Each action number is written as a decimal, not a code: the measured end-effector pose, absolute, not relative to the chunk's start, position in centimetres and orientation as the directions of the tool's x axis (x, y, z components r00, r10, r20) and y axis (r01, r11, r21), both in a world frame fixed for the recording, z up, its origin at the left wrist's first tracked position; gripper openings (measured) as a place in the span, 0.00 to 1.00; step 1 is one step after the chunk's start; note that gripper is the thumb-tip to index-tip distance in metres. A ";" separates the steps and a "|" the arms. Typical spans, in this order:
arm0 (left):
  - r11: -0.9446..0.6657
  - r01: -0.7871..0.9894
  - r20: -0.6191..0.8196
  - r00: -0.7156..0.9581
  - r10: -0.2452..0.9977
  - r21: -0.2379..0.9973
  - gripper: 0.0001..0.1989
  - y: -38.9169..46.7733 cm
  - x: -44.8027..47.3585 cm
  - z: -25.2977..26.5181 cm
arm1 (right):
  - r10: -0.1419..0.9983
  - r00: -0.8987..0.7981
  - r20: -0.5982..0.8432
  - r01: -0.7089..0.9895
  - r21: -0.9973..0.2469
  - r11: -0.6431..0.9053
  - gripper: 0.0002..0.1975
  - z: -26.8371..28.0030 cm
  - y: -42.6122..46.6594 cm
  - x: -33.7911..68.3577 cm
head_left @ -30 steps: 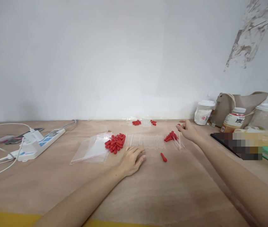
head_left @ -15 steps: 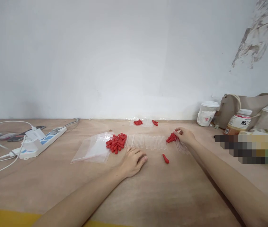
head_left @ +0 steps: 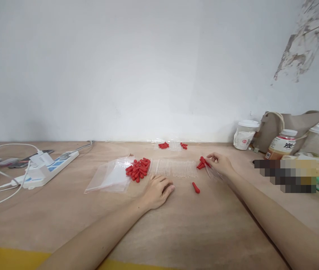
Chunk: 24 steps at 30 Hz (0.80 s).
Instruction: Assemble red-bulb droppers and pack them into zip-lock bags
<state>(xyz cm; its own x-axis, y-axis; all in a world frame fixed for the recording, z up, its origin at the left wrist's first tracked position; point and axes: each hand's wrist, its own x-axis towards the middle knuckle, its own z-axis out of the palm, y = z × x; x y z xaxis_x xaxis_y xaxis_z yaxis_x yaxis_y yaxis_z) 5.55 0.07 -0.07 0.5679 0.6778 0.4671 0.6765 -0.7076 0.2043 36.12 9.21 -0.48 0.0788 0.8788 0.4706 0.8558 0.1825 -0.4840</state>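
My left hand (head_left: 158,191) lies on the table, its fingers loosely stretched out and nothing in them. Just beyond it is a row of thin clear tubes (head_left: 183,168). A pile of red rubber bulbs (head_left: 137,170) sits at the row's left end. My right hand (head_left: 218,163) is closed in a pinch beside a few red bulbs (head_left: 201,165) at the right end. Thin clear pieces (head_left: 212,173), apparently tubes, stretch from these bulbs beneath the fingers. What the fingertips hold is too small to make out. One loose red bulb (head_left: 196,188) rests nearer to me.
Left of the pile lies a clear plastic bag (head_left: 107,178). A white power strip (head_left: 49,170) with cables stands further left. More red bulbs (head_left: 163,145) are near the wall. At right are a lidded cup (head_left: 245,137), a bottle (head_left: 282,145) and a grey bag (head_left: 303,122).
My right fingertips have shifted slightly off the red bulbs at the right end, and fewer bulbs show there. My left hand stays in place. The view has moved a little.
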 end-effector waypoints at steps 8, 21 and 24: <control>-0.701 0.681 0.482 0.551 0.681 0.212 0.10 0.0 5.6 -0.1 | 0.780 -0.443 0.443 0.880 0.051 0.472 0.06 0.8 7.7 33.9; -0.503 0.843 0.556 0.330 0.763 0.191 0.06 1.3 5.5 -0.1 | 0.848 -0.166 0.503 0.846 -0.369 0.384 0.07 0.6 8.5 33.0; -0.411 0.896 0.546 0.263 0.796 0.167 0.05 2.9 5.9 0.4 | 0.840 -0.127 0.528 0.769 -0.482 0.419 0.06 0.8 7.3 31.6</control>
